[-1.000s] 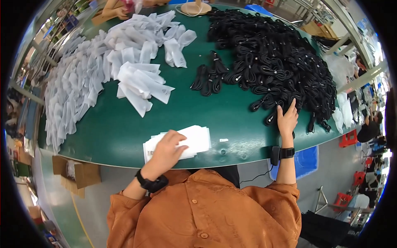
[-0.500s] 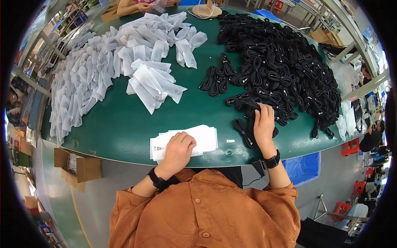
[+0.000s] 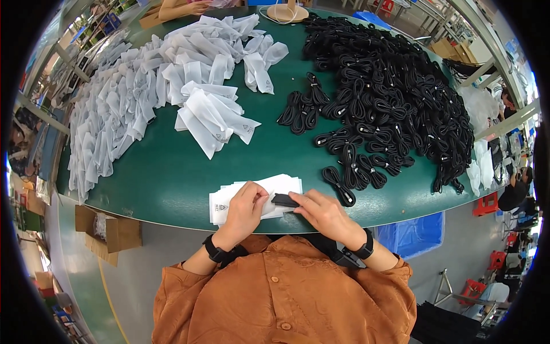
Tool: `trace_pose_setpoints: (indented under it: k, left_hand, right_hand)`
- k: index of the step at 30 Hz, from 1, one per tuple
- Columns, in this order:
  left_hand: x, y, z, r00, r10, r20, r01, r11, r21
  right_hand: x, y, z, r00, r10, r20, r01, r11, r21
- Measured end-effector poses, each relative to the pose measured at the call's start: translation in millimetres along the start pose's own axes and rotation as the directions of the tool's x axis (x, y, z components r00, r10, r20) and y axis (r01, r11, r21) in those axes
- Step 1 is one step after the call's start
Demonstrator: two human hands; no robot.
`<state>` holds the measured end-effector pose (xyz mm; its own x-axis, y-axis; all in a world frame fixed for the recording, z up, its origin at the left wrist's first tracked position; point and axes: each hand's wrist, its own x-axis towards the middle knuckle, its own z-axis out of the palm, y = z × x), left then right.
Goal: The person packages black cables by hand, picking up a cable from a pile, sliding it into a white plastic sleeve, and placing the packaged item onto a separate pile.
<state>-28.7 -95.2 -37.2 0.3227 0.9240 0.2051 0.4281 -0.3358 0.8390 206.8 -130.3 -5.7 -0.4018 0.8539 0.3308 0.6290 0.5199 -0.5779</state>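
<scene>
A flat stack of white plastic bags (image 3: 229,191) lies near the table's front edge. My left hand (image 3: 245,207) rests over it, thumb and fingers pinching what appears to be the mouth of the top bag. From the right, my right hand (image 3: 326,215) grips a folded black cable bundle (image 3: 283,200), its far end close to my left fingertips above the stack. Several loose cable bundles (image 3: 339,184) lie just beyond my right hand, beside a large heap of coiled black cables (image 3: 384,92). Whether the bundle's tip is inside the bag is hard to tell.
Filled whitish bags (image 3: 120,109) form a long pile at the left, with a smaller group (image 3: 215,117) nearer the middle. At the far edge stands a round wooden base (image 3: 287,12), beside another person's arms (image 3: 183,10). Below are a cardboard box (image 3: 117,232) and a blue bin (image 3: 412,235).
My right hand has moved left and nearer from the cable heap to the bag stack, bringing a black cable bundle. My left hand has stayed at the stack, its fingers now pinching at the bag.
</scene>
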Motion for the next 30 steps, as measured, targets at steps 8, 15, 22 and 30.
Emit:
trace_pose_setpoints:
  k: [8,15,22,30]
  left_hand:
    - [2.9,5.9,-8.8,0.988,0.144,0.053,-0.142,0.989,-0.036]
    - [11.8,1.6,1.7,0.995,0.055,0.085,-0.053,0.998,-0.032]
    - [12.0,-13.0,-20.5,0.979,0.19,0.076,-0.191,0.982,0.005]
    - [32.9,0.9,-15.0,0.909,0.393,0.135,-0.399,0.917,0.012]
  right_hand:
    - [-3.5,13.9,12.8,0.999,0.044,0.03,-0.047,0.994,0.102]
    - [-2.9,6.0,6.8,0.995,-0.084,-0.06,0.079,0.994,-0.076]
    - [9.7,14.5,39.9,0.979,-0.204,-0.025,0.205,0.978,0.035]
    - [19.8,5.7,43.2,0.987,0.146,-0.074,-0.127,0.968,0.217]
